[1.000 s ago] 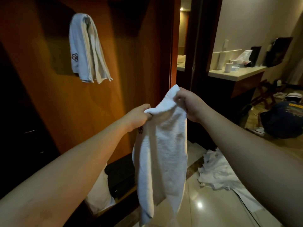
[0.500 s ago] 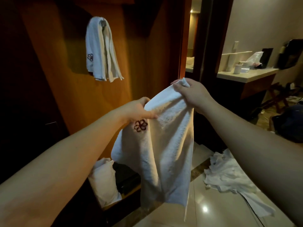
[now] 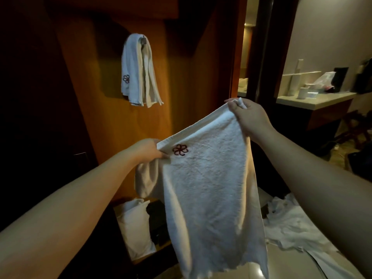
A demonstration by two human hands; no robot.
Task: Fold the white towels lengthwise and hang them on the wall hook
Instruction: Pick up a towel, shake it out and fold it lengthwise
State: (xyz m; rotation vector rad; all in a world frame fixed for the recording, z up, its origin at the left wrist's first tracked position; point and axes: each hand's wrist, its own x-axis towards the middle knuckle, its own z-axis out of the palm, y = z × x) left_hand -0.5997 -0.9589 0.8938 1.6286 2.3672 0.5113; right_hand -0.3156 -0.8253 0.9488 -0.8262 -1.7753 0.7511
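I hold a white towel (image 3: 209,190) with a dark red flower emblem spread out in front of me. My left hand (image 3: 148,150) pinches its top left corner beside the emblem. My right hand (image 3: 247,115) grips the top right corner, higher up. The cloth hangs down from both hands, with a fold bunched behind its left edge. Up on the wooden wall, a folded white towel (image 3: 136,71) with the same emblem hangs from the wall hook (image 3: 143,38).
A white pillow (image 3: 134,224) and a black box (image 3: 159,220) sit in the low open shelf below the wall. Crumpled white linen (image 3: 293,226) lies on the glossy floor at right. A counter (image 3: 316,99) with cups and bottles stands beyond the dark door frame.
My hands have moved apart and pulled the towel's top edge out wide, so the emblem now faces me. The view has shifted left, bringing the hung towel toward the middle.
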